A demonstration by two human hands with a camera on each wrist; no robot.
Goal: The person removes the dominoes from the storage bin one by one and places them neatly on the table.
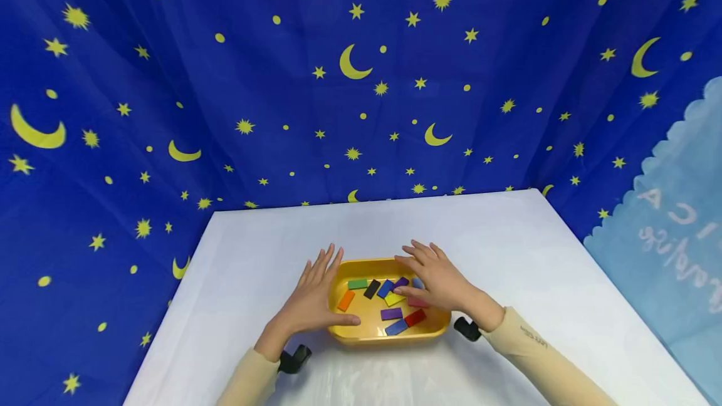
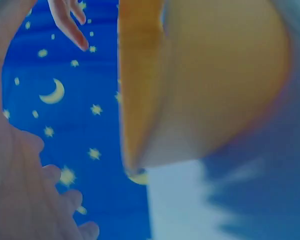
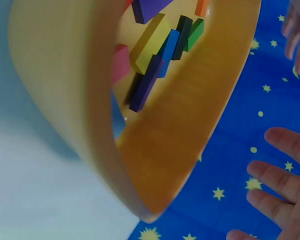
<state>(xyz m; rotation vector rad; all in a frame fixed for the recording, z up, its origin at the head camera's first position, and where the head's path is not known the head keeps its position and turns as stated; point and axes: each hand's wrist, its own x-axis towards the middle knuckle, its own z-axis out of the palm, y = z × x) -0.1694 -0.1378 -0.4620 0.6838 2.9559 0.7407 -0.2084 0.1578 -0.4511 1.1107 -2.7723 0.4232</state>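
Observation:
A yellow tub (image 1: 361, 327) sits on the white table, holding several coloured blocks. Orange (image 1: 346, 301), green (image 1: 358, 284) and black (image 1: 371, 289) blocks lie at its left; purple (image 1: 392, 314), blue (image 1: 397, 327), red (image 1: 415, 317) and yellow (image 1: 394, 299) ones lie toward the right. My left hand (image 1: 313, 299) is over the tub's left side, fingers spread, thumb reaching over the inside. Above the right side hovers my right hand (image 1: 437, 277), fingers spread and partly covering a pink block (image 1: 417, 302). Neither hand holds anything. In the right wrist view, the right fingers (image 3: 277, 187) appear apart from the tub wall.
The white table (image 1: 271, 237) extends around the tub. A blue curtain (image 1: 293, 80) with yellow moons and stars hangs behind and along the sides. At the right hangs a light blue panel (image 1: 677, 218) with writing. Black straps with cameras (image 1: 295, 359) sit at both wrists.

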